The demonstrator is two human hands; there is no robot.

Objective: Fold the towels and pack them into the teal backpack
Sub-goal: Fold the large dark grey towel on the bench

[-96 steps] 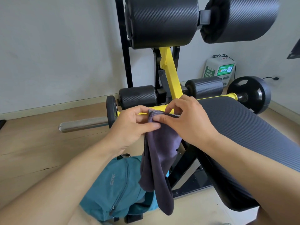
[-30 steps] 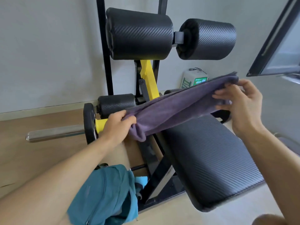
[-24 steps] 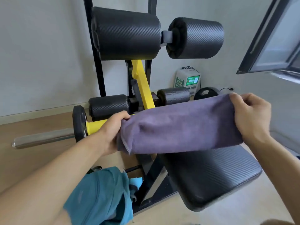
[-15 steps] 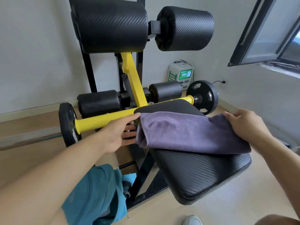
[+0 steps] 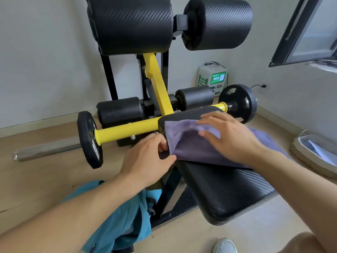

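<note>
The towel lies on the worktop, long axis left to right — left hand pinches its near-left corner, right hand presses flat on top; backpack sits below-left, nearer the left hand.

Under the right hand lies a soft, matt purple cloth towel on a bench pad of black, faintly glossy ribbed vinyl. Beyond the left hand, the yellow bar looks like smooth painted metal. Below that hand's wrist sags the teal fabric backpack.
</note>
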